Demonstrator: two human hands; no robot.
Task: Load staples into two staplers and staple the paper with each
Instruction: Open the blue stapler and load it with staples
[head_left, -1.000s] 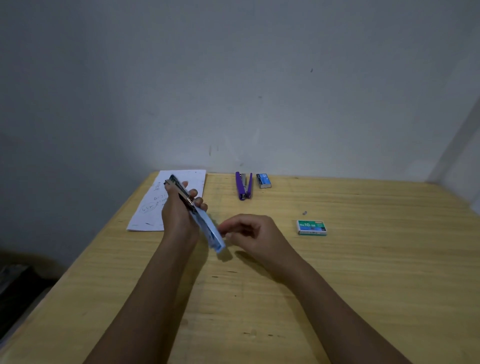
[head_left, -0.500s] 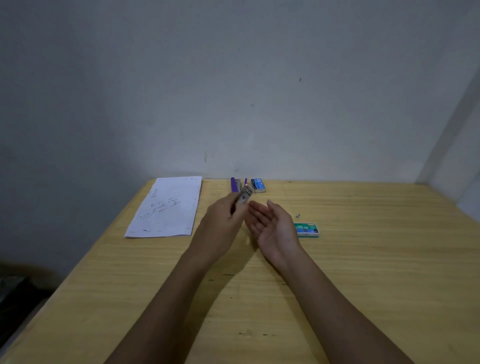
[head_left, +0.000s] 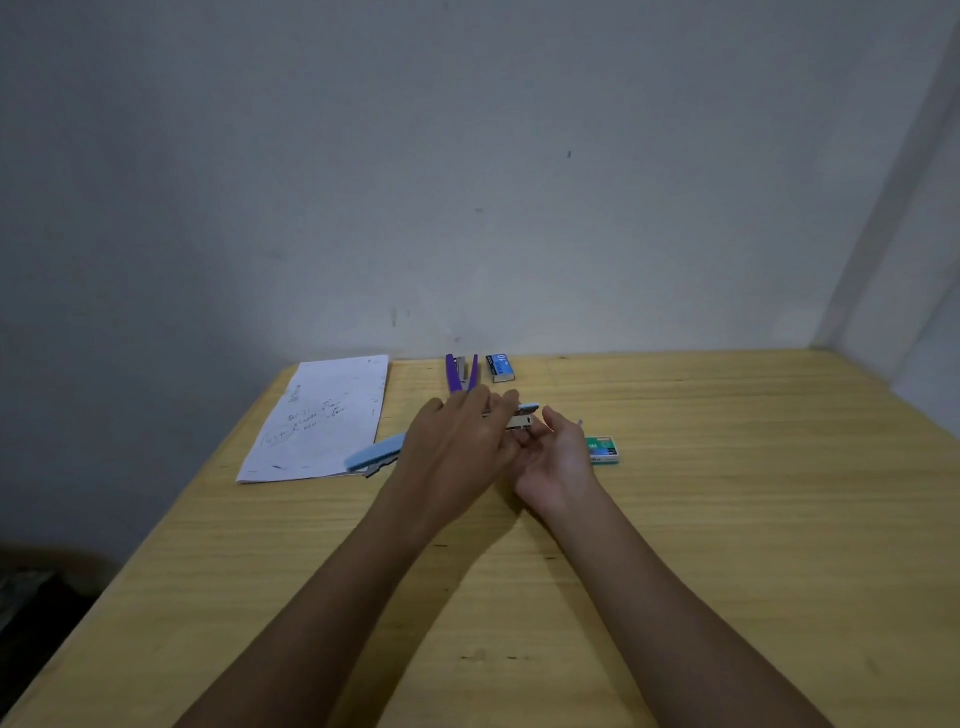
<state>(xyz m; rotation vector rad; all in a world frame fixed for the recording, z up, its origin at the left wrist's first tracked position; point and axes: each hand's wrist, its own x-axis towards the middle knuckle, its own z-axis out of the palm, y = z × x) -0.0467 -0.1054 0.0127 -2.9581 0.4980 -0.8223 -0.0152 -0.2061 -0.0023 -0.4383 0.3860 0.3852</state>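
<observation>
My left hand (head_left: 457, 457) grips a light blue stapler (head_left: 375, 453) across its middle. The blue back end sticks out to the left over the corner of the paper (head_left: 319, 415), and the metal nose pokes out to the right. My right hand (head_left: 558, 462) lies palm up, fingers apart, right under that metal nose. A purple stapler (head_left: 461, 373) lies opened flat at the table's far edge. Beside it sits a blue staple box (head_left: 500, 368). A green staple box (head_left: 602, 450) rests just right of my right hand.
The wooden table (head_left: 727, 519) ends at a grey wall along its far edge and drops off on the left. A tiny metal bit (head_left: 580, 423) lies near the green box.
My left hand turned the blue stapler from pointing away to lying sideways, back end to the left. My right hand stayed palm up beneath its nose. The head tilted slightly.
</observation>
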